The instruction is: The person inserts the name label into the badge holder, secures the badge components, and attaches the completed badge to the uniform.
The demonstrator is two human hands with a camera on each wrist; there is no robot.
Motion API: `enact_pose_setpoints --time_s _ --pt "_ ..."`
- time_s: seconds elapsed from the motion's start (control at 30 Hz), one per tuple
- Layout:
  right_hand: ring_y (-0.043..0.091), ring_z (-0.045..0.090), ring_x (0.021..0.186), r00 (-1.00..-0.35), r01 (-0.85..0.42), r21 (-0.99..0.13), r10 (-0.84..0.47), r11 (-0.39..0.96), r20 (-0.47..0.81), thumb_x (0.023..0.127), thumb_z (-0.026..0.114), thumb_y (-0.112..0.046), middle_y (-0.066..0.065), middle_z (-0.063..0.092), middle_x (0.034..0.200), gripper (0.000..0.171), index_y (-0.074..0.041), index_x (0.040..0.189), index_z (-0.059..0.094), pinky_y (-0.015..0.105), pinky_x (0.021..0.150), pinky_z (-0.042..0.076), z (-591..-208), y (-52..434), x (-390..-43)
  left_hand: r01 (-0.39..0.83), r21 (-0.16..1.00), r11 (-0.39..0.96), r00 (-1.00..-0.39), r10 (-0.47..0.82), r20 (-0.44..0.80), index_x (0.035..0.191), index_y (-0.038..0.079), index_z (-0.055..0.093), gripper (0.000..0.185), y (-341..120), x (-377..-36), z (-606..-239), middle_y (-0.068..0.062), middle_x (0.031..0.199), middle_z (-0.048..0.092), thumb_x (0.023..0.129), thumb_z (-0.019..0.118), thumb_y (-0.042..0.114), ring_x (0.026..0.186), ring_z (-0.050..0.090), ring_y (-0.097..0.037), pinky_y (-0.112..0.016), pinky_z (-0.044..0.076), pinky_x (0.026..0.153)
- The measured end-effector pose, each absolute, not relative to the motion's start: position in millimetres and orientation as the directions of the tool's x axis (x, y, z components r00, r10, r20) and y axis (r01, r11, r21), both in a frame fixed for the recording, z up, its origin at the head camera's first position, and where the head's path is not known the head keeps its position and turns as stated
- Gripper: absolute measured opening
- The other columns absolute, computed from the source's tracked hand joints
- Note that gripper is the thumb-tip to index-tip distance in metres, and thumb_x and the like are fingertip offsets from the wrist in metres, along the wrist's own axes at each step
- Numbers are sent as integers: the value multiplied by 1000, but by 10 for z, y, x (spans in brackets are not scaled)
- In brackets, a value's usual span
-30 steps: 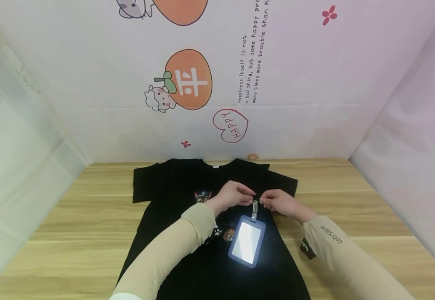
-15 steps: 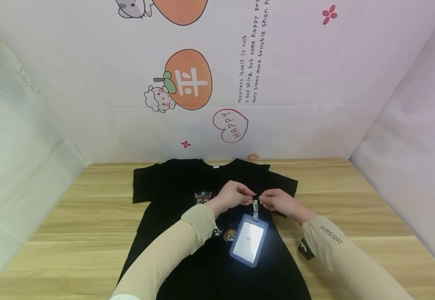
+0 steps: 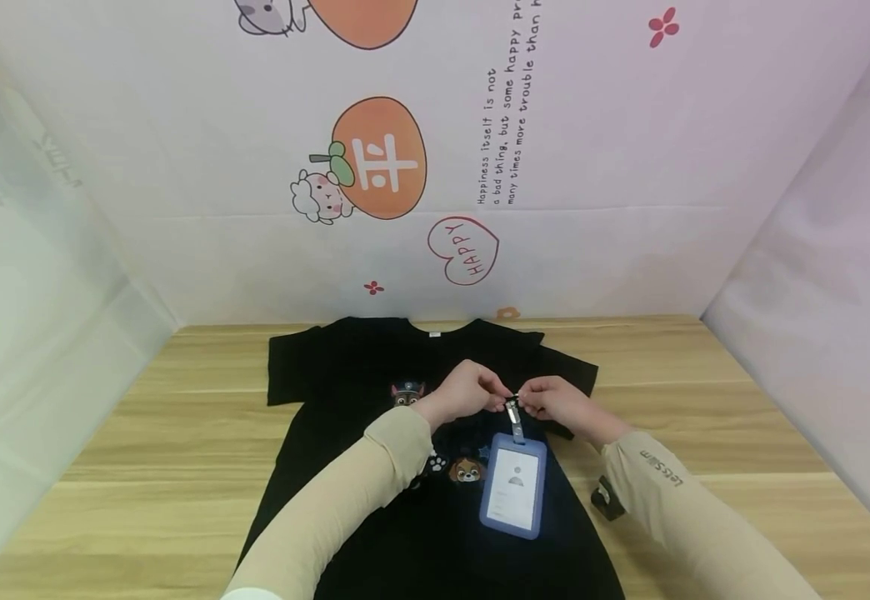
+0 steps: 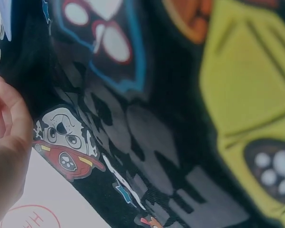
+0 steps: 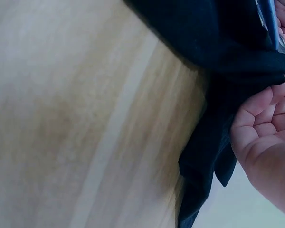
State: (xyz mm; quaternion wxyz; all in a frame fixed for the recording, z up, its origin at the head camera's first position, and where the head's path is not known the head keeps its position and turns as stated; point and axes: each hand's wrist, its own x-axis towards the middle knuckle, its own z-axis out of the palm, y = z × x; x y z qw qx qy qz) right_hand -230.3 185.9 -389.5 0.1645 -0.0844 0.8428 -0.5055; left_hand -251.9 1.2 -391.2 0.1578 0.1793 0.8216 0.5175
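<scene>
Where the view begins nearest the person, two beige sleeves (image 3: 345, 508) reach forward over the lower part of a black shirt (image 3: 345, 375) spread flat on the table (image 3: 142, 467).

Badge holder (image 3: 512, 490): blue-framed, clear front, card with a grey figure inside; lies on the shirt between the forearms, tilted slightly, its strap leading up to a metal clip (image 3: 512, 407).

Small dark object (image 3: 604, 498): on the table just beside the right sleeve, partly hidden; kind not legible.

Clip: at mid-chest of the shirt, between both hands, touching the fabric.

Left hand (image 3: 467, 390): fingers curled, tips pinching at the clip and the shirt fabric beside it. In the left wrist view the fingertips (image 4: 9, 102) press the black cloth next to the printed cartoon figures.

Right hand (image 3: 555, 400): fingers curled, tips pinching the clip from the other side. In the right wrist view the fingers (image 5: 261, 118) bunch a fold of the shirt, with the holder's blue edge at the top corner.

Cartoon dog prints (image 3: 407, 392): on the shirt front, one just left of the left hand, others (image 3: 467, 471) beside the holder.

Shirt collar with white label (image 3: 432, 334): at the far edge, towards the wall.

Backdrop (image 3: 180, 167): pale sheet with an orange fruit print (image 3: 378, 158), a heart reading HAPPY (image 3: 462, 251) and lines of small text.
</scene>
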Motion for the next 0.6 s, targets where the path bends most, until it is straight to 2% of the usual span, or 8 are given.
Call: enact_pose_setpoints --time_s 0.27,0.6 --pt "15 50 76 -930 5 -884 -324 467 -176 96 45 -6 0 52 76 20 5 88 59 26 73 47 -3940 1865 -2325 125 889 441 -892 441 -94 83 -1 72 23 47 -2504 -3874 -7 78 68 82 54 -15 66 61 -11 -26 56 67" --pt "15 49 74 -928 -20 -881 -337 472 -160 97 44 -6 0 50 74 22 8 87 57 28 71 45 -3927 1862 -2298 73 894 443 -903 409 -129 83 -3 72 19 69 -2486 -3869 -9 81 69 82 57 -14 66 61 -12 -26 56 67"
